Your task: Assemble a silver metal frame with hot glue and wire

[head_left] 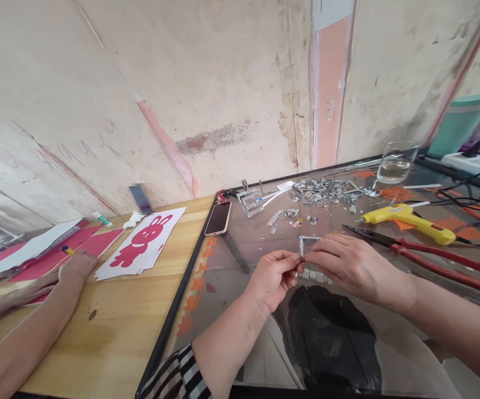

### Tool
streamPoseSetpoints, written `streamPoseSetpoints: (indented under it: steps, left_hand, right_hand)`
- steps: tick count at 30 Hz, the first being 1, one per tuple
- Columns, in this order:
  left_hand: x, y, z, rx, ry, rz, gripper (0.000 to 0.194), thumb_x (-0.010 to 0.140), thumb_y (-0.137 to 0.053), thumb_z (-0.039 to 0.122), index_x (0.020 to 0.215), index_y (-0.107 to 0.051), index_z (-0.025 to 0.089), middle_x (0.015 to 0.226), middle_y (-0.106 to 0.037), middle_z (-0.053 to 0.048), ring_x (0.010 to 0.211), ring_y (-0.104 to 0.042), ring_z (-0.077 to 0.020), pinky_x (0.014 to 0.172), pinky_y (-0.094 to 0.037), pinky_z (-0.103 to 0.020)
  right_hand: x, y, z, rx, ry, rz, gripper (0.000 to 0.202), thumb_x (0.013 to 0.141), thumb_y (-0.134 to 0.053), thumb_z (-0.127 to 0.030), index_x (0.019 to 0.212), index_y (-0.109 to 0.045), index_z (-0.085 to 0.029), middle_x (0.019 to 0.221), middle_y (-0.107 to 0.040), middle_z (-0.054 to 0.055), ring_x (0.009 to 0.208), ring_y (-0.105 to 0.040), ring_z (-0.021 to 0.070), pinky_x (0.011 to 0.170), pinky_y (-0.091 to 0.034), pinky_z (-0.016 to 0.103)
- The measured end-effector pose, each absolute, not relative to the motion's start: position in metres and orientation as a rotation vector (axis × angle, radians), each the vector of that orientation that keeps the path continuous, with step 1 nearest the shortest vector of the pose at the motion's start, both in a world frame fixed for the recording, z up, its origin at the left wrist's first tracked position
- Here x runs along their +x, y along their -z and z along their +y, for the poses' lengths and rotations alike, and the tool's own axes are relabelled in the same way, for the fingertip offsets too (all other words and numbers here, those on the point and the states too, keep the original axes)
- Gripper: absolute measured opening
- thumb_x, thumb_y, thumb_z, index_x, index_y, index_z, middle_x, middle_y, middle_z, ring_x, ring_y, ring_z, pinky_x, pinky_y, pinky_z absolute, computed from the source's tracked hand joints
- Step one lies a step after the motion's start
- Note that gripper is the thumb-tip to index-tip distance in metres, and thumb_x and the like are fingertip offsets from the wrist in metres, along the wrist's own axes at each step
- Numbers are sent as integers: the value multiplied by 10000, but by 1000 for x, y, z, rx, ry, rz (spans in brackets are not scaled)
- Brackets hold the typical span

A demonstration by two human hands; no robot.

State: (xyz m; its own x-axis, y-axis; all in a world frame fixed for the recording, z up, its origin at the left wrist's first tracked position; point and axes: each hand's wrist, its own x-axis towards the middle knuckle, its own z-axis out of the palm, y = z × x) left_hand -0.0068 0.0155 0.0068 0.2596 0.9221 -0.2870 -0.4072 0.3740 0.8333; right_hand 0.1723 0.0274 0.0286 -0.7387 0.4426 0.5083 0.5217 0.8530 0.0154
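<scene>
Hands (274,277) (346,265) pinch silvery strip (301,247); orange lettering (192,303), perhaps Chinese.

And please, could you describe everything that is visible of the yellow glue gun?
The glue gun looks plastic, with a small reddish switch on its handle and a white stick at its rear. It lies on its side on the table, nozzle pointing left, black cord at the handle's end, beyond the pliers. Nobody holds it.

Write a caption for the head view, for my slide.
Left hand and right hand meet at a thin silvery strip, near red-handled pliers and a yellow glue gun.
</scene>
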Motion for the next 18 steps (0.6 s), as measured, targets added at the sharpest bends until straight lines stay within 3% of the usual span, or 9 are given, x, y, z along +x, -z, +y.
streamPoseSetpoints:
  steps: [18]
  left_hand:
    - [-4, -7, 14, 696, -950, 870, 222, 570, -747, 262, 621, -596, 107, 517, -536, -12, 444, -403, -39, 404, -244, -165]
  right_hand:
    - [173, -29, 24, -687, 323, -2541, 219, 846, -410, -167, 884, -623, -203, 804, -564, 51, 696, -464, 152, 636, -367, 291]
